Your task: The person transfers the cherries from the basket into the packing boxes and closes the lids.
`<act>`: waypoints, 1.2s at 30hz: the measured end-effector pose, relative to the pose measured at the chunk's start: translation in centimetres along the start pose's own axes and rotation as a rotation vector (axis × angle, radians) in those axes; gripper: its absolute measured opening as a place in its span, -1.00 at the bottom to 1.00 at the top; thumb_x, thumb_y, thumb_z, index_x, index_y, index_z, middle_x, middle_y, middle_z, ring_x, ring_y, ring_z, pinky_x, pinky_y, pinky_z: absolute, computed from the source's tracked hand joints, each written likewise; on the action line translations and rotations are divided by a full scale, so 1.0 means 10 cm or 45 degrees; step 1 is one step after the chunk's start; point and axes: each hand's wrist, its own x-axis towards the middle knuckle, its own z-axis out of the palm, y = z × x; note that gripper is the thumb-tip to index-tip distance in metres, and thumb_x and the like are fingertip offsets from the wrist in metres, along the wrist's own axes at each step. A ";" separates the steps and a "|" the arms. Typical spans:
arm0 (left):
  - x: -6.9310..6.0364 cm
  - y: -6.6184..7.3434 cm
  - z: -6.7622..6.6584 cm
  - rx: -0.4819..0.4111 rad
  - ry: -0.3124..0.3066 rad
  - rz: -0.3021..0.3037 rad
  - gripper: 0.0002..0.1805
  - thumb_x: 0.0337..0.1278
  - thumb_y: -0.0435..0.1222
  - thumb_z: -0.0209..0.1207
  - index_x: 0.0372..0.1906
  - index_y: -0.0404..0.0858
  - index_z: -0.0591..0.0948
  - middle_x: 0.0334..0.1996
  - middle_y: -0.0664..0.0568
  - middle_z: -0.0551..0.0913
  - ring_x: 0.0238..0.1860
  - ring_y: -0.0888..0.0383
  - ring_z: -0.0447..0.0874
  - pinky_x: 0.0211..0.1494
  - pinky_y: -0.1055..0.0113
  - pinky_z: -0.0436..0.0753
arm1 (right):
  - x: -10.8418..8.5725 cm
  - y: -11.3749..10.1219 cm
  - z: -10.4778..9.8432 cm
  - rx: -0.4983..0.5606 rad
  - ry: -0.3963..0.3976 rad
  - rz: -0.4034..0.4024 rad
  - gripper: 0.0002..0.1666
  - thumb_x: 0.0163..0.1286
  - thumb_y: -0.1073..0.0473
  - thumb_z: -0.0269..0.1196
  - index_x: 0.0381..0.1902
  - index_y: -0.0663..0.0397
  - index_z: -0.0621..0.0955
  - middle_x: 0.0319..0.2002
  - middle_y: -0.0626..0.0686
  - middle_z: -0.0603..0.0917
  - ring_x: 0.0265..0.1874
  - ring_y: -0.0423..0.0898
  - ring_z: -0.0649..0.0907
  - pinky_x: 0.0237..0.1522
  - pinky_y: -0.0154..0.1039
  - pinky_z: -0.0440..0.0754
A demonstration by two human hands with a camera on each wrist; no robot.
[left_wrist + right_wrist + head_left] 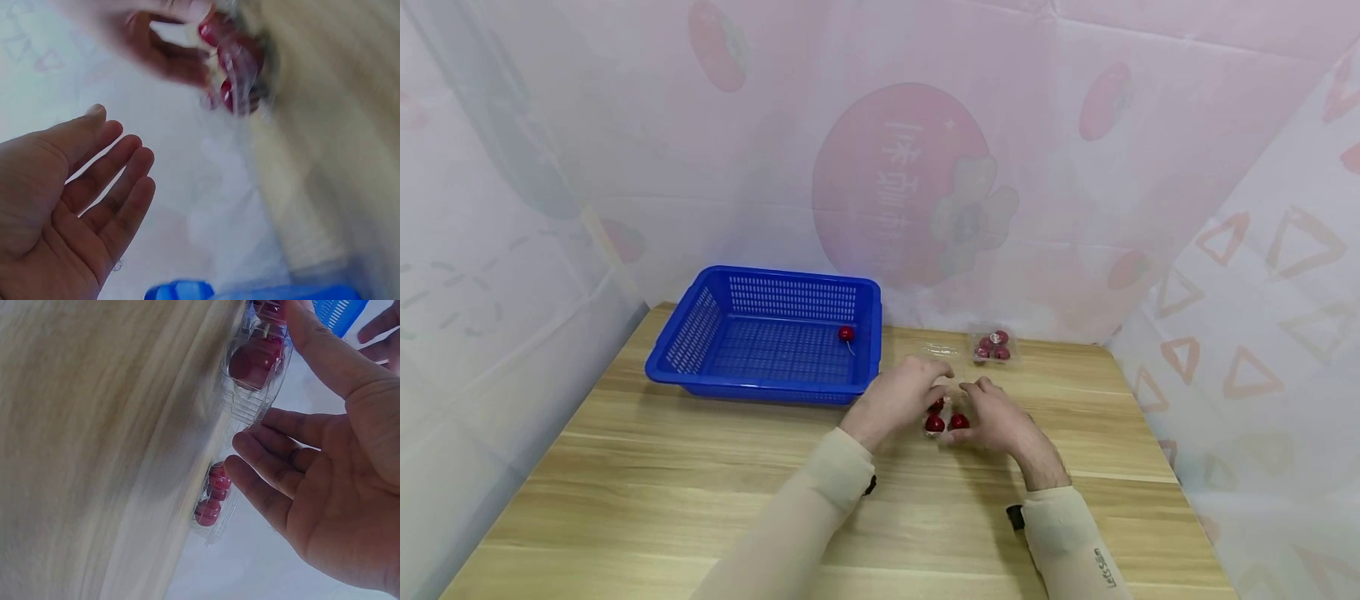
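Note:
An unlidded clear plastic box (942,435) with several red cherries (935,424) stands on the table between the hands. My right hand (997,418) holds this box at its right side, thumb and fingers around it; in the right wrist view the fingertips meet the box's clear wall (247,407). My left hand (901,398) hovers at the box's left side, fingers loosely bent. In the left wrist view that hand (94,200) has nothing in its palm and is apart from the box. A raised clear lid (940,354) shows behind the box.
To the left stands a blue plastic basket (760,388) with one stemmed cherry (846,333) inside. A second clear box (992,343) of red cherries sits at the back right, near the wall. Printed cloth (760,192) surrounds the wooden table (647,492).

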 end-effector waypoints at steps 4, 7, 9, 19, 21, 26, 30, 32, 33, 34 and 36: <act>0.00 -0.09 -0.15 0.032 0.038 0.001 -0.68 0.79 -0.14 0.35 0.38 -0.15 0.82 0.32 -0.01 0.91 0.32 -0.02 0.91 0.43 0.06 0.90 | 0.00 -0.01 0.00 -0.015 -0.002 -0.001 0.30 0.33 -0.28 0.76 0.72 0.36 0.48 0.48 0.41 0.62 0.48 0.37 0.68 0.60 0.38 0.70; 0.00 -0.18 -0.24 0.035 0.063 -0.016 -0.65 0.81 -0.12 0.32 0.40 -0.17 0.81 0.36 -0.04 0.89 0.41 -0.07 0.88 0.54 -0.02 0.84 | -0.01 -0.01 0.00 -0.017 -0.006 0.005 0.27 0.35 -0.25 0.75 0.72 0.36 0.47 0.50 0.42 0.61 0.51 0.39 0.67 0.61 0.38 0.69; -0.01 -0.24 -0.29 0.043 0.081 -0.025 -0.64 0.83 -0.11 0.31 0.40 -0.18 0.81 0.38 -0.05 0.89 0.45 -0.09 0.86 0.60 -0.03 0.80 | -0.01 -0.02 -0.01 -0.019 -0.008 0.009 0.25 0.37 -0.23 0.75 0.72 0.36 0.47 0.51 0.42 0.60 0.52 0.40 0.66 0.61 0.38 0.69; -0.02 -0.57 -0.50 0.091 0.124 -0.073 -0.61 0.83 -0.13 0.30 0.41 -0.27 0.80 0.36 -0.13 0.86 0.38 -0.12 0.88 0.52 -0.05 0.84 | -0.02 -0.02 0.00 -0.014 -0.009 0.016 0.28 0.35 -0.24 0.75 0.74 0.36 0.45 0.52 0.42 0.60 0.52 0.39 0.66 0.63 0.38 0.67; -0.02 -0.65 -0.52 0.097 0.133 -0.093 -0.63 0.83 -0.14 0.30 0.39 -0.27 0.81 0.32 -0.11 0.87 0.31 -0.09 0.90 0.45 -0.03 0.87 | -0.02 -0.02 0.00 -0.009 -0.008 0.017 0.28 0.35 -0.24 0.75 0.73 0.36 0.45 0.53 0.43 0.59 0.53 0.40 0.65 0.65 0.39 0.66; 0.00 -0.83 -0.57 0.081 0.163 -0.198 -0.62 0.84 -0.16 0.28 0.43 -0.26 0.79 0.34 -0.13 0.86 0.34 -0.11 0.89 0.49 -0.05 0.86 | -0.01 -0.01 0.00 -0.013 -0.009 0.018 0.29 0.36 -0.23 0.75 0.74 0.37 0.44 0.55 0.44 0.58 0.56 0.42 0.63 0.67 0.39 0.63; -0.01 -0.97 -0.59 0.060 0.163 -0.309 -0.59 0.85 -0.16 0.26 0.50 -0.26 0.75 0.46 -0.20 0.79 0.48 -0.17 0.82 0.60 -0.12 0.80 | 0.00 -0.01 0.01 -0.022 -0.011 0.016 0.29 0.37 -0.24 0.74 0.75 0.36 0.43 0.56 0.44 0.57 0.57 0.41 0.62 0.67 0.39 0.63; -0.02 -1.03 -0.59 0.053 0.155 -0.353 -0.57 0.86 -0.16 0.25 0.52 -0.28 0.73 0.49 -0.23 0.77 0.50 -0.19 0.80 0.62 -0.14 0.78 | 0.00 0.00 0.01 -0.024 -0.012 0.015 0.29 0.37 -0.24 0.74 0.75 0.36 0.43 0.56 0.43 0.58 0.57 0.41 0.63 0.67 0.39 0.64; -0.02 -1.06 -0.58 0.049 0.146 -0.371 -0.56 0.86 -0.15 0.25 0.52 -0.29 0.72 0.50 -0.24 0.76 0.51 -0.20 0.79 0.63 -0.14 0.78 | 0.00 0.00 0.01 -0.024 -0.011 0.015 0.29 0.37 -0.24 0.74 0.75 0.36 0.44 0.55 0.43 0.58 0.56 0.41 0.63 0.67 0.39 0.64; -0.02 -1.08 -0.58 0.048 0.141 -0.389 -0.55 0.86 -0.16 0.25 0.53 -0.31 0.71 0.50 -0.25 0.76 0.51 -0.20 0.79 0.64 -0.14 0.77 | 0.00 0.00 0.01 -0.023 -0.011 0.014 0.29 0.36 -0.24 0.74 0.75 0.36 0.44 0.55 0.43 0.58 0.56 0.40 0.63 0.66 0.39 0.64; -0.02 -1.12 -0.56 0.051 0.128 -0.416 -0.54 0.85 -0.16 0.25 0.53 -0.34 0.70 0.49 -0.27 0.76 0.49 -0.21 0.80 0.63 -0.15 0.78 | 0.00 0.00 0.01 -0.023 -0.011 0.014 0.29 0.36 -0.24 0.75 0.75 0.37 0.44 0.55 0.43 0.58 0.56 0.41 0.63 0.67 0.38 0.64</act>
